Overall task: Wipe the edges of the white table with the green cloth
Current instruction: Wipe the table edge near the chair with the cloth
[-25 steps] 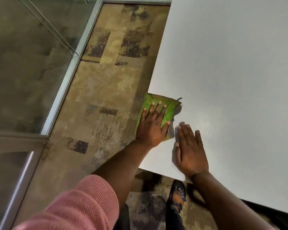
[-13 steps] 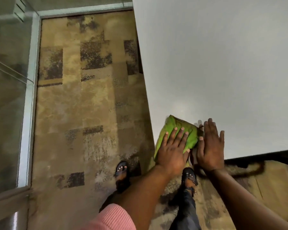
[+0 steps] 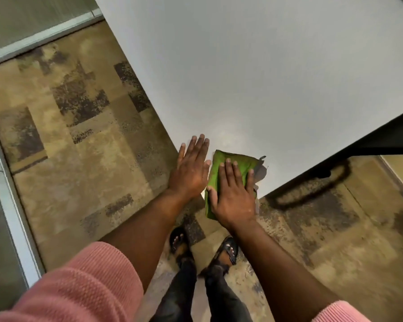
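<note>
The white table (image 3: pixel 265 73) fills the upper right, and its near corner lies under my hands. A folded green cloth (image 3: pixel 239 162) lies over that corner and hangs past the near edge. My right hand (image 3: pixel 233 196) presses flat on the cloth, thumb hooked round its left side. My left hand (image 3: pixel 191 169) rests flat on the table's left edge just beside the cloth, fingers straight, holding nothing.
Patterned brown carpet (image 3: pixel 75 140) covers the floor left of and below the table. A glass partition with a metal frame (image 3: pixel 7 182) runs along the far left. My sandalled feet (image 3: pixel 203 249) stand below the corner. A dark table-frame bar (image 3: pixel 368 145) runs under the right edge.
The cloth has gone from under my left hand to under my right hand. Both hands slid down the left edge to the near corner, and the view swung round it.
</note>
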Tool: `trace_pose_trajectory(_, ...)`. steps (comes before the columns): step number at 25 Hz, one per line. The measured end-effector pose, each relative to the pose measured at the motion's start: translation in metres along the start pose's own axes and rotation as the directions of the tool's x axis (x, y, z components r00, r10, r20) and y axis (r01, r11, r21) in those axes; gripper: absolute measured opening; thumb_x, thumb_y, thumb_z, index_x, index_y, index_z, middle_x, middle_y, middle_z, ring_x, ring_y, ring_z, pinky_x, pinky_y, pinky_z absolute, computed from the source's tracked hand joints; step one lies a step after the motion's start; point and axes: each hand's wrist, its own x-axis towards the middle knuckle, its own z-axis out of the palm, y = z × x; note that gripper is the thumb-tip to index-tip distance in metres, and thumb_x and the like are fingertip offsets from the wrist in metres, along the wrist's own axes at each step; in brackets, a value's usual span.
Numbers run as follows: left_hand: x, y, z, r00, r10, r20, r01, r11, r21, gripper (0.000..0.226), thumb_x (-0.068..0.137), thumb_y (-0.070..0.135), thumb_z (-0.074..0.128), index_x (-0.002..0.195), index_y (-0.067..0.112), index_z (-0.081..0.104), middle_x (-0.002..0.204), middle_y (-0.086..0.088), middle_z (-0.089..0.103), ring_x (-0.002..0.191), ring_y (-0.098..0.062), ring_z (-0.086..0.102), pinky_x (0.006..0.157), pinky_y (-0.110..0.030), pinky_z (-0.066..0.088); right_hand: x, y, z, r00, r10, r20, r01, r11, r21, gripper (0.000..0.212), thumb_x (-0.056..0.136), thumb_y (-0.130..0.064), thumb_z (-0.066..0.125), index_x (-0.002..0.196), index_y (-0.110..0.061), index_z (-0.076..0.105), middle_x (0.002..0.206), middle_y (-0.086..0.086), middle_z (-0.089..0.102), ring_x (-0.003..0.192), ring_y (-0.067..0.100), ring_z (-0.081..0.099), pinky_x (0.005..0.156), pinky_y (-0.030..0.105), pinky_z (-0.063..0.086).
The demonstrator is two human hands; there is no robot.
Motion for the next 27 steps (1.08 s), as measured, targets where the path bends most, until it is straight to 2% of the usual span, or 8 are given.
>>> trace_pose_trajectory(3,0.028,-0.007,0.002,0.997,0.041,0.062,-0.046,0.996,0.08,0.061,0.111,0.033,0.029,0.165,0.012,0.008,0.174,-0.006,0.002,0.161,-0.021,-0.005,0.131,-0.043,-0.003,0.004,0.003,0.009,1.0,0.021,0.005,-0.021,1.0,0.016,0.075,0.106,-0.059,0.018,0.167,-0.016,0.008,0.176,0.005,0.001,0.163,0.022,-0.002,0.128,0.059,-0.009)
trace_pose_trajectory(7,0.053,-0.005,0.011,0.991,0.075,0.111,-0.089,0.988,0.124,0.063,0.111,0.038,0.024,0.165,0.013,0.003,0.174,-0.005,-0.003,0.161,-0.02,-0.009,0.131,-0.042,-0.003,0.006,0.019,0.011,0.998,0.044,-0.04,-0.043,0.998,0.035,0.072,0.106,-0.055,0.024,0.167,-0.018,0.011,0.176,0.003,0.006,0.163,0.022,0.004,0.129,0.059,-0.004)
trace_pose_trajectory(10,0.059,-0.004,0.017,0.987,0.08,0.139,-0.101,0.983,0.151,0.065,0.11,0.04,0.021,0.165,0.013,0.0,0.174,-0.005,-0.007,0.16,-0.02,-0.013,0.131,-0.042,-0.005,0.022,0.048,0.003,0.991,0.123,-0.057,-0.122,0.992,0.033,0.072,0.106,-0.055,0.022,0.167,-0.019,0.012,0.176,0.003,0.009,0.163,0.022,0.006,0.129,0.059,-0.002)
trace_pose_trajectory(14,0.057,-0.008,0.025,0.991,0.086,0.104,-0.107,0.971,0.216,0.068,0.108,0.046,0.012,0.165,0.011,0.0,0.174,-0.007,-0.005,0.161,-0.022,-0.01,0.131,-0.043,-0.002,0.058,0.064,-0.006,0.975,0.215,-0.053,-0.213,0.976,0.046,0.073,0.105,-0.056,0.02,0.168,-0.02,0.01,0.177,0.003,0.006,0.163,0.023,0.004,0.127,0.065,-0.002)
trace_pose_trajectory(18,0.056,-0.011,0.026,0.993,0.111,0.048,-0.118,0.976,0.182,0.066,0.108,0.043,0.014,0.165,0.01,0.005,0.174,-0.008,0.003,0.161,-0.021,-0.003,0.131,-0.044,0.003,0.075,0.045,-0.011,0.977,0.207,-0.046,-0.203,0.976,0.085,0.074,0.104,-0.061,0.021,0.168,-0.026,0.009,0.177,0.001,0.003,0.163,0.023,0.001,0.125,0.065,-0.008)
trace_pose_trajectory(22,0.056,-0.009,0.026,0.99,0.125,0.064,-0.135,0.975,0.179,0.066,0.107,0.041,0.015,0.165,0.01,0.01,0.174,-0.008,0.005,0.161,-0.021,-0.003,0.131,-0.044,0.004,0.019,0.024,0.001,0.977,0.196,-0.085,-0.187,0.977,0.106,0.07,0.105,-0.058,0.03,0.167,-0.026,0.02,0.174,0.001,0.021,0.163,0.024,0.01,0.126,0.065,-0.006)
trace_pose_trajectory(25,0.057,-0.007,0.028,0.99,0.116,0.079,-0.131,0.968,0.216,0.066,0.107,0.04,0.015,0.164,0.009,0.007,0.174,-0.009,0.002,0.161,-0.021,-0.005,0.131,-0.043,0.0,-0.017,0.015,0.015,0.938,0.335,-0.09,-0.317,0.933,0.169,0.067,0.104,-0.053,0.033,0.165,-0.026,0.024,0.173,0.001,0.026,0.162,0.022,0.014,0.126,0.067,0.003)
trace_pose_trajectory(27,0.055,-0.008,0.028,0.99,0.105,0.09,-0.123,0.963,0.24,0.065,0.109,0.038,0.017,0.164,0.008,0.005,0.174,-0.009,0.0,0.161,-0.022,-0.005,0.131,-0.044,0.001,-0.02,0.024,0.014,0.882,0.466,-0.074,-0.429,0.856,0.289,0.07,0.103,-0.052,0.03,0.166,-0.025,0.021,0.175,0.001,0.019,0.162,0.02,0.006,0.126,0.067,0.007)
